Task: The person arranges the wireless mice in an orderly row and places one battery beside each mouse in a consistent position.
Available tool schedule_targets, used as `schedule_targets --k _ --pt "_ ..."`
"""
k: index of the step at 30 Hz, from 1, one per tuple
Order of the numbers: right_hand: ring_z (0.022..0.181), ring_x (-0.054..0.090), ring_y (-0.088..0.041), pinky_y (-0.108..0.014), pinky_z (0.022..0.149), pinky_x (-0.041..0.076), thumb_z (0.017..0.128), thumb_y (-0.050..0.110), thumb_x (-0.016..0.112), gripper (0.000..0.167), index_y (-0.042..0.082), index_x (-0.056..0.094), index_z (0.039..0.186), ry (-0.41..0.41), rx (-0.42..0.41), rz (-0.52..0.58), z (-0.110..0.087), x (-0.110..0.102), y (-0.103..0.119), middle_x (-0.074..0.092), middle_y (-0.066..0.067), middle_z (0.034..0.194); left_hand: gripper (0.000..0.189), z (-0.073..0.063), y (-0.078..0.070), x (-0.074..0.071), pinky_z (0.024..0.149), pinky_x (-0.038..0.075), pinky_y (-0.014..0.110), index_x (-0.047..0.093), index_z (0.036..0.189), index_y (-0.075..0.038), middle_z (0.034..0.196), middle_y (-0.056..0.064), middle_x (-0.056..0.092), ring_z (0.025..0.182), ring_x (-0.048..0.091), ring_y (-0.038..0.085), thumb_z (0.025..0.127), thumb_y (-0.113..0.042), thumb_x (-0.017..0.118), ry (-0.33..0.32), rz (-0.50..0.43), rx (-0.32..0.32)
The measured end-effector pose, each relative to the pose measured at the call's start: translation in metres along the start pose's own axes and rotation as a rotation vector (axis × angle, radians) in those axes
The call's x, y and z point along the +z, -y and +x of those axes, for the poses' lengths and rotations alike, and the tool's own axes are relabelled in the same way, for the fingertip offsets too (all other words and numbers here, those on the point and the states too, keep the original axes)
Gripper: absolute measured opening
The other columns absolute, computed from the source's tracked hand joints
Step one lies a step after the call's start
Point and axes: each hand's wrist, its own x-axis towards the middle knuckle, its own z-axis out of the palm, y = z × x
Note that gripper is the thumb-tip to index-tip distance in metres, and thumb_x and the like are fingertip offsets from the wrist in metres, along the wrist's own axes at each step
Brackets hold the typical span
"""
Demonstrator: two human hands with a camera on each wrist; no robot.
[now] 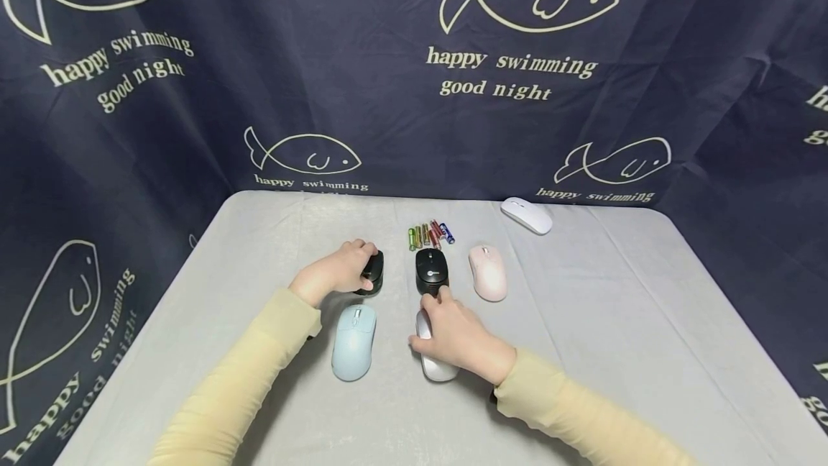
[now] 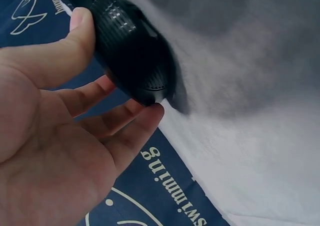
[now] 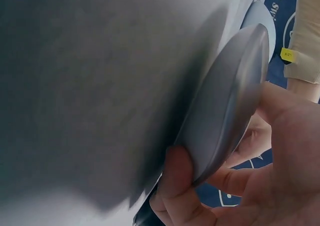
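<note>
The left hand (image 1: 338, 270) grips a black mouse (image 1: 377, 272); the right hand (image 1: 462, 333) holds the silver mouse (image 1: 440, 371), fingers close against a second black mouse (image 1: 431, 265). A gap parts silver from the blue mouse (image 1: 353, 351). Beyond lie the pink mouse (image 1: 488, 275), batteries (image 1: 430, 234) and, near the table's (image 1: 614, 322) far edge, the white mouse (image 1: 527, 216). The left wrist view shows the gripped mouse's ribbing, the right wrist view a yellow tag (image 3: 288, 55), both hidden from the head view.
</note>
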Motion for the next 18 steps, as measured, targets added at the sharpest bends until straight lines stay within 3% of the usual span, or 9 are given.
schedule_targets --k 9,18 --pt "0.066 0.055 -0.024 -0.037 0.055 0.048 0.071 0.044 0.073 0.055 0.006 0.057 0.107 -0.001 -0.016 0.003 0.000 0.004 -0.001 0.047 -0.014 0.096 0.061 -0.006 0.001 0.013 0.102 0.038 0.046 0.036 0.140 0.003 0.137 0.023 0.040 0.123 0.039 0.037 0.090 -0.021 0.061 -0.046 0.023 0.046" --pt "0.065 0.056 -0.024 -0.037 0.054 0.048 0.071 0.045 0.074 0.055 0.007 0.057 0.106 -0.009 -0.015 0.003 -0.001 0.003 -0.001 0.047 -0.014 0.096 0.060 -0.004 0.006 0.017 0.101 0.039 0.046 0.037 0.139 0.002 0.136 0.022 0.040 0.121 0.039 0.035 0.089 -0.020 0.061 -0.080 -0.008 0.063"
